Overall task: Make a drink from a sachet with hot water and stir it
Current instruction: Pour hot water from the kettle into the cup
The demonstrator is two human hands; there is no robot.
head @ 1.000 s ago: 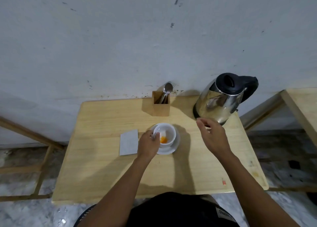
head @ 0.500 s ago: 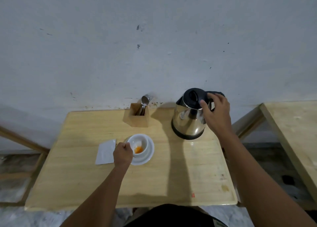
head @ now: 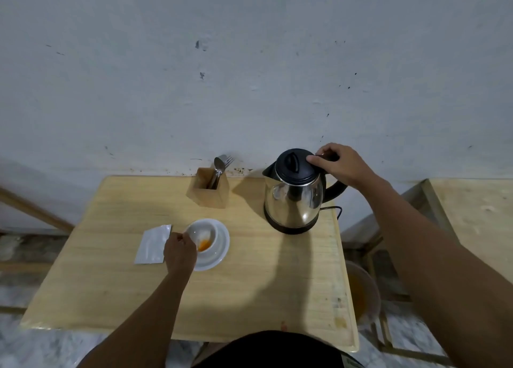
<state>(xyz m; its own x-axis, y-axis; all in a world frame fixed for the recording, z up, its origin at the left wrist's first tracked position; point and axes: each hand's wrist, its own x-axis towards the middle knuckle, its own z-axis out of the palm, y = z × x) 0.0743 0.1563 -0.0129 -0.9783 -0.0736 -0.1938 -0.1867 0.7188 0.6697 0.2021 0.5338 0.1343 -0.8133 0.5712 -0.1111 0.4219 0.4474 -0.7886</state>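
A white cup (head: 202, 233) with orange powder at its bottom stands on a white saucer (head: 220, 249) on the wooden table (head: 249, 284). My left hand (head: 180, 252) is closed at the cup's left side, apparently on its handle. A white sachet (head: 153, 244) lies flat just left of that hand. The steel kettle (head: 294, 201) with a black lid stands at the back right of the table. My right hand (head: 337, 164) rests at the top of the kettle's black handle, thumb on the lid's edge, fingers curled over the handle.
A wooden holder (head: 208, 191) with a spoon and a fork stands by the wall behind the cup. The kettle's cord runs off the table's right edge. A round bowl (head: 361, 295) sits on the floor to the right, beside a second wooden table (head: 477, 223).
My right hand went from above the table up to the kettle's handle and settled on its top. My left hand stayed at the cup. The view shifted.
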